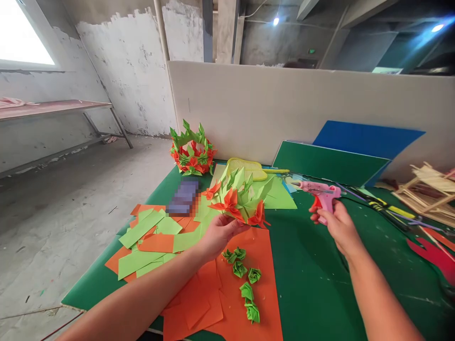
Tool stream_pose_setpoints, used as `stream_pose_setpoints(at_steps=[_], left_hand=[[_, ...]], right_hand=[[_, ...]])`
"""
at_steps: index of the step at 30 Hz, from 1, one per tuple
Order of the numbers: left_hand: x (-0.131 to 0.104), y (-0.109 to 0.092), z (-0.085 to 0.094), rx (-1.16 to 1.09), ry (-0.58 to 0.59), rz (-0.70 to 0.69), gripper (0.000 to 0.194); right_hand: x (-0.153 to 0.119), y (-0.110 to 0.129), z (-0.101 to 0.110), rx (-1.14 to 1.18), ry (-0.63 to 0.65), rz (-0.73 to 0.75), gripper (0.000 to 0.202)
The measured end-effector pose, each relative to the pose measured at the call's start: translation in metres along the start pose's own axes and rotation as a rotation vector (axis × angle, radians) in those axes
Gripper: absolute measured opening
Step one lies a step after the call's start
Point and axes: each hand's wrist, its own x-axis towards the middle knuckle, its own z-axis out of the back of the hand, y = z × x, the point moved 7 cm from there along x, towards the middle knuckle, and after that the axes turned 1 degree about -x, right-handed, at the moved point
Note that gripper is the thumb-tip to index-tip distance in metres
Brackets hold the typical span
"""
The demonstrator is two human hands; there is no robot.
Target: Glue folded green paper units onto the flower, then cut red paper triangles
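My left hand [222,233] is closed on the lower edge of a folded-paper crown [239,196], with green pointed leaves and orange flowers, lifted above the table. My right hand [339,225] grips a pink hot glue gun [323,193] by its handle, its nozzle pointing left toward the crown with a gap between. Under the left hand, several green paper rosettes [240,269] lie on an orange sheet [268,284]. A second, finished-looking ring of green and orange paper [192,154] stands at the table's far left corner.
Green and orange paper strips [145,232] pile up at the left, near a blurred dark rectangle [183,198]. A yellow fly swatter [247,169] lies behind the crown. Green and blue boards [330,161] lean on the pale partition [270,104]. Wooden sticks [430,194] and red paper [433,258] lie right.
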Motion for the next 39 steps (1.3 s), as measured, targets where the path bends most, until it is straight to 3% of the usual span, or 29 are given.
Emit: stream_pose_setpoints(at_steps=[3,7,9,12,17,23,39], left_hand=[[-0.002,0.0,0.0,0.088,-0.031,-0.027,0.032],[-0.006,-0.003,0.0,0.178,-0.086,-0.06,0.036],[-0.008,-0.003,-0.002,0.192,-0.091,-0.063,0.035],[-0.012,-0.002,-0.005,0.19,-0.103,-0.063,0.035],[-0.015,-0.004,-0.009,0.208,-0.129,-0.067,0.039],[-0.016,-0.003,-0.012,0.231,-0.113,-0.056,0.04],[-0.021,-0.001,-0.016,0.176,-0.054,-0.048,0.037]], right_hand=[[-0.015,0.035,-0.018,0.333,0.016,0.084,0.022],[-0.037,0.068,-0.039,0.451,0.084,0.177,0.02],[-0.048,0.079,-0.044,0.346,0.056,0.228,0.025],[-0.062,0.092,-0.045,0.033,-0.092,0.318,0.034],[-0.081,0.115,-0.048,-0.387,-0.249,0.582,0.032],[-0.091,0.123,-0.049,-0.564,-0.31,0.791,0.025],[-0.098,0.125,-0.049,-0.701,-0.396,0.972,0.025]])
